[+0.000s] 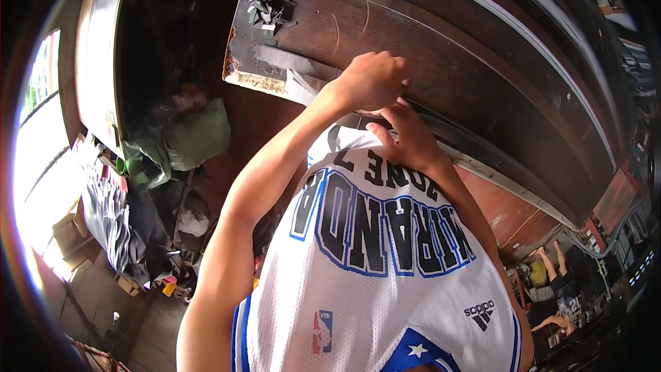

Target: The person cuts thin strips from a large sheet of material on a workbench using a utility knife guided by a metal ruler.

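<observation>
My left hand (375, 81) is closed in a fist over the near edge of the dark tabletop, its fingertips turned out of sight. Just below it, my right hand (411, 136) has its thumb on a dark flat strip (354, 122) at my waist, with the fingers curled around it. The two hands nearly touch. More dark strip material (454, 131) runs right from them along the table edge. A grey strip piece (301, 86) hangs over the edge left of my left hand.
Dark scraps (270, 3) are heaped at the far left corner of the worn table (323, 21). Long strips (509, 62) curve across its top. Green sacks (196, 138) and stacked dark sheets (113, 217) stand at left. Another person (561, 282) is at lower right.
</observation>
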Action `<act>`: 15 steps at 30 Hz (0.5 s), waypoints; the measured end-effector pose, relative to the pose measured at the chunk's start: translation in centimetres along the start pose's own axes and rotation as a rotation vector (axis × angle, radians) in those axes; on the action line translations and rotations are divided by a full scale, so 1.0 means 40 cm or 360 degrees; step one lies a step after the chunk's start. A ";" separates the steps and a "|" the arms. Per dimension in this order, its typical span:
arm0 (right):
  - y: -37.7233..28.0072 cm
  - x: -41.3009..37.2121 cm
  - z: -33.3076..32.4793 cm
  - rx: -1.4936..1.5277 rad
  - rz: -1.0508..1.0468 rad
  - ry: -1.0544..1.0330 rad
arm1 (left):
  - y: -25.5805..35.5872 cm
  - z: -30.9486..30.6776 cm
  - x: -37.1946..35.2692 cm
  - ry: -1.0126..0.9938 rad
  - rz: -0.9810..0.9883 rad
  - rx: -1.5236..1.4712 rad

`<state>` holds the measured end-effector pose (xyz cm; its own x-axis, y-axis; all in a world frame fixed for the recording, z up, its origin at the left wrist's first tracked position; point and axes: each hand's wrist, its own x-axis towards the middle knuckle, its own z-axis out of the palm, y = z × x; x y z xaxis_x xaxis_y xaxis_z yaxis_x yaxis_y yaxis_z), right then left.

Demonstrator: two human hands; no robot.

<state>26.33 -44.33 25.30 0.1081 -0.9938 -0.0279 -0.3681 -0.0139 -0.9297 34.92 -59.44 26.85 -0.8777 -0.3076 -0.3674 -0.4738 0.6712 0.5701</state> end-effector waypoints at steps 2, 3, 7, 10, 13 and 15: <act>0.007 -0.004 0.015 -0.0107 0.0084 0.0135 | 0.035 -0.034 0.033 -0.0138 -0.0048 -0.0031; 0.001 0.000 0.011 -0.0090 0.0050 0.0135 | 0.040 -0.039 0.048 -0.0181 -0.0031 0.0042; 0.006 0.009 0.016 -0.0145 0.0002 0.0100 | 0.058 -0.066 0.086 -0.0172 0.0120 0.0068; -0.001 0.013 0.017 -0.0197 0.0060 0.0093 | 0.117 -0.089 0.115 -0.0201 0.0183 0.0102; -0.009 0.016 0.022 -0.0277 0.0078 0.0212 | 0.165 -0.101 0.125 -0.0190 0.0168 0.0083; 0.016 0.009 0.040 -0.0432 -0.0036 0.0307 | 0.178 -0.104 0.106 -0.0166 0.0148 0.0040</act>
<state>27.63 -44.54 24.10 -0.0483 -0.9951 0.0860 -0.6029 -0.0396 -0.7968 27.53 -58.78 32.40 -0.9051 -0.1724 -0.3886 -0.3874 0.7108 0.5871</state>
